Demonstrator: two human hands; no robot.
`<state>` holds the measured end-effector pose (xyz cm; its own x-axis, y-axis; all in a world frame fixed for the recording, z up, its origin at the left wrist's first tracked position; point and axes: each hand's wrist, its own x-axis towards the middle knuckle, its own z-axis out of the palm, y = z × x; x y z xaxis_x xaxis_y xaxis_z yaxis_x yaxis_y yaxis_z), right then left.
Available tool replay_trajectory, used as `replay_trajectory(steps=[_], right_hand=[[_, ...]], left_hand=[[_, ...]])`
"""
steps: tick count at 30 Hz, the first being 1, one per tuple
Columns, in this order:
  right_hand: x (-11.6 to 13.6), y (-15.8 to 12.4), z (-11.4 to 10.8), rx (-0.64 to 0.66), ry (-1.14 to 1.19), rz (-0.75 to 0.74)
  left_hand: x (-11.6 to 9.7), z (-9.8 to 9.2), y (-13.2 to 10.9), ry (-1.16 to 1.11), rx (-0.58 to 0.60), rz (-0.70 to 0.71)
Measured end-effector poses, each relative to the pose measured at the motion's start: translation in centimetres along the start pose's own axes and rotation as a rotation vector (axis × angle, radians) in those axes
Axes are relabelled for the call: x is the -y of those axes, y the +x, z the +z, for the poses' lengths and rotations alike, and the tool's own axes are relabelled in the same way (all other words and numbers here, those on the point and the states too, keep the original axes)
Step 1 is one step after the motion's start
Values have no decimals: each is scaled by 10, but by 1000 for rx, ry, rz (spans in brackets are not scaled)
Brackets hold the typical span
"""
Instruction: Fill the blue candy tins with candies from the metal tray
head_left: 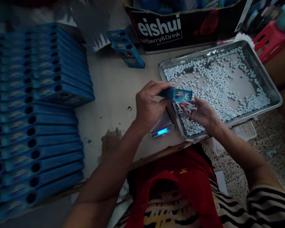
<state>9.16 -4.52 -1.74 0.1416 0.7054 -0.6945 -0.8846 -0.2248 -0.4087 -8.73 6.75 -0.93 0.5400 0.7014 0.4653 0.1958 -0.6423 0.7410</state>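
Observation:
My left hand [148, 103] grips a small blue candy box [180, 95] between thumb and fingers, tilted over the tray's left side. Just below the box, my right hand [200, 112] is cupped palm up, with several small pale-blue candies [191, 107] lying in it. Many more of these candies [218, 82] are spread in a metal tray [228, 122] under and beyond my right hand. A small digital scale [154, 133] with a lit blue display sits below my left hand, partly hidden by it.
Rows of blue boxes [61, 139] with round holes fill the table's left side. A few blue boxes [133, 60] stand near a black carton [161, 31] at the back. A red plastic basket [273, 39] is at the right, beyond the tray.

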Motion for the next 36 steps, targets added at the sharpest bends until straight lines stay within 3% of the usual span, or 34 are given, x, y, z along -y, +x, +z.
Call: replay_trajectory(steps=[4, 9, 13, 15, 17, 19, 22, 26, 29, 33, 36], right_hand=[[13, -8, -8, 44, -127, -31], [30, -9, -19, 111, -683, -260], [41, -9, -16, 98, -1170, -674], [50, -16, -11, 65, -1354, -849], [59, -26, -6, 16, -1475, -900], [68, -35, -3, -10, -1462, -813], [75, -41, 0, -33, -1213, -595], [74, -38, 5, -20, -819, -377], [67, -37, 14, -8, -715, -239], [52, -42, 28, 0, -690, -200], [39, -47, 41, 51, -810, -265]], left_hand=[[21, -13, -44, -302, -234, -302], [28, -23, -106, -454, -316, -541], [23, -32, -129, -411, -316, -499], [18, -50, -135, -345, -324, -446], [14, -74, -144, -252, -334, -422], [11, -98, -156, -152, -344, -426], [10, -125, -179, -80, -382, -463], [7, -139, -206, -29, -448, -470], [5, -144, -215, -13, -466, -430], [5, -151, -216, -23, -466, -387], [5, -154, -211, -35, -471, -372]])
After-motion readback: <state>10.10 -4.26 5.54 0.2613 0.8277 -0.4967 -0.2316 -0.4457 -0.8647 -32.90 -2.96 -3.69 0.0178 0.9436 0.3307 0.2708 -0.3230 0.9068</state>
